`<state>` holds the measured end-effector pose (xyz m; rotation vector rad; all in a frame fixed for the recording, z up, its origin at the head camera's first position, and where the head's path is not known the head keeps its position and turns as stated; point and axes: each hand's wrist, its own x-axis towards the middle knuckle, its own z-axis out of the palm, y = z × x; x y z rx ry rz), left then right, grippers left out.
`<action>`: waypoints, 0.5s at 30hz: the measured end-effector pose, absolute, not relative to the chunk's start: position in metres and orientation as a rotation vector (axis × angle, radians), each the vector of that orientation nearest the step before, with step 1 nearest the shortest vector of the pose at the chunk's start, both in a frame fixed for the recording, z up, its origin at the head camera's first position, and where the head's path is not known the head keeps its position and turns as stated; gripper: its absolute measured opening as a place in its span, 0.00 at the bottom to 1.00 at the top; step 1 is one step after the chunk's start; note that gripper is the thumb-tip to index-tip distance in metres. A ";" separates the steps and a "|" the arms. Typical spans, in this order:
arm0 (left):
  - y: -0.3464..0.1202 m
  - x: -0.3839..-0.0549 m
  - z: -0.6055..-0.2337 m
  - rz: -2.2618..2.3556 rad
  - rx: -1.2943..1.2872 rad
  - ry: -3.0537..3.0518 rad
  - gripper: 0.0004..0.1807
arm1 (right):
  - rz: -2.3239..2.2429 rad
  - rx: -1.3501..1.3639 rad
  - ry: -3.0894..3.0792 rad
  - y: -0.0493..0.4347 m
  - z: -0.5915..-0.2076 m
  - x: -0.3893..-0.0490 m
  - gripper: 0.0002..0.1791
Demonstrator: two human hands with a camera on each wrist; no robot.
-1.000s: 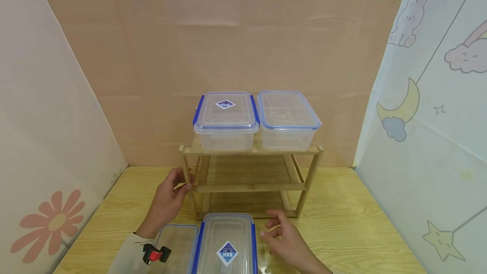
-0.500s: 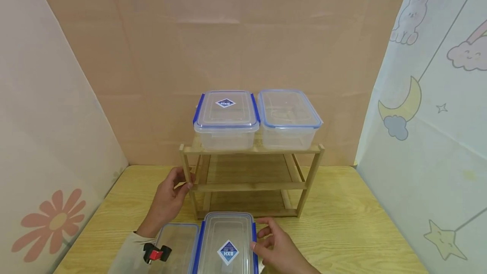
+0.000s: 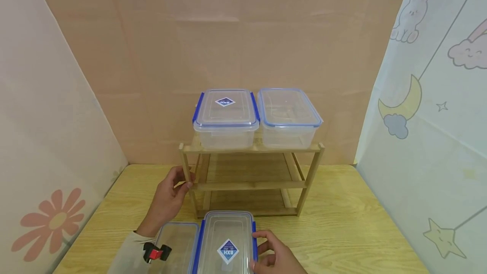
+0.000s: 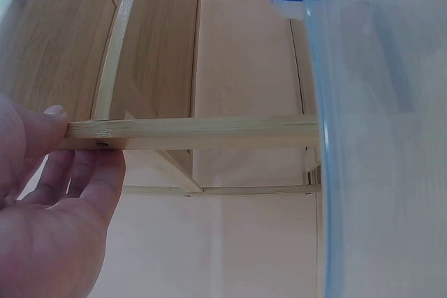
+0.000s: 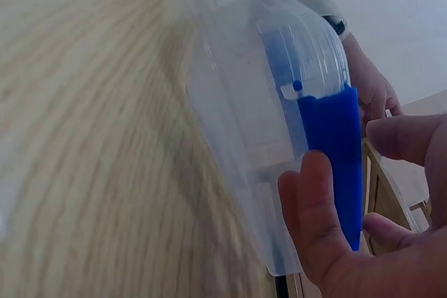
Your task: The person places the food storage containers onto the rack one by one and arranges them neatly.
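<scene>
A slim lidded food container point(image 3: 228, 234) with blue side clips and a diamond label stands in front of the wooden rack point(image 3: 251, 187). My right hand point(image 3: 277, 253) is at its right side, fingers spread around the blue clip point(image 5: 332, 151); the right wrist view shows fingertips at the clip, and whether they press on it is unclear. My left hand point(image 3: 169, 198) grips the rack's front left post point(image 4: 195, 132), thumb on one side and fingers on the other. Left of the slim container lies another clear container point(image 3: 176, 244) with a pale blue rim, partly hidden by the left forearm.
On the rack's top shelf sit a blue-clipped container point(image 3: 226, 117) and a clear container point(image 3: 289, 117) with a light blue rim. Two lower shelves show below. A wooden table point(image 3: 342, 223) carries everything, with a tan backdrop point(image 3: 243, 33) behind and patterned side panels.
My right hand has moved left and toward me, from beside the slim container to its right clip. The left hand keeps its grip on the rack post.
</scene>
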<state>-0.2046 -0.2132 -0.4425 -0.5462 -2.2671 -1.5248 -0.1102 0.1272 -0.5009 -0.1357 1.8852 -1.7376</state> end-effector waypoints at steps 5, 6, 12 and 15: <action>-0.213 -0.204 -0.442 -1.538 -0.537 -2.278 0.22 | -1.744 -0.229 1.817 0.130 -0.501 -0.103 0.41; -0.213 -0.203 -0.442 -1.541 -0.533 -2.281 0.22 | -1.738 -0.258 1.806 0.131 -0.501 -0.101 0.41; -0.213 -0.203 -0.442 -1.548 -0.521 -2.287 0.22 | -1.675 -0.424 1.816 0.137 -0.501 -0.094 0.41; -0.212 -0.203 -0.443 -1.545 -0.516 -2.294 0.22 | -1.661 -0.462 1.847 0.138 -0.504 -0.090 0.38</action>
